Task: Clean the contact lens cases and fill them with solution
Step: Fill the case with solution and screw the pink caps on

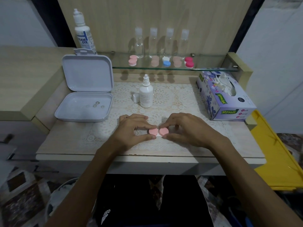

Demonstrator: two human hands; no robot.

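You have 1 contact lens case (158, 132) on the lace mat (170, 95), at the near middle of the table (68, 145), and both hands are on it. Your left hand (131, 130) pinches the left pink cap (153, 131) between thumb and fingers, and your right hand (185, 128) pinches the right pink cap (164, 131) in the same way. Both caps look to be on the case, so I judge that you are at the cap step for this case; whether you are opening or closing them, I cannot tell.

If you are opening, the next move calls for turning each cap while the white base stays flat on the mat. The small solution bottle (146, 93) stands just behind your hands with its cap (136, 97) off beside it, so it is ready for filling. The tissue box (224, 95) at the right is near for wiping.

5 other cases (166, 61) wait on the glass shelf (213, 68), well apart from your hands.
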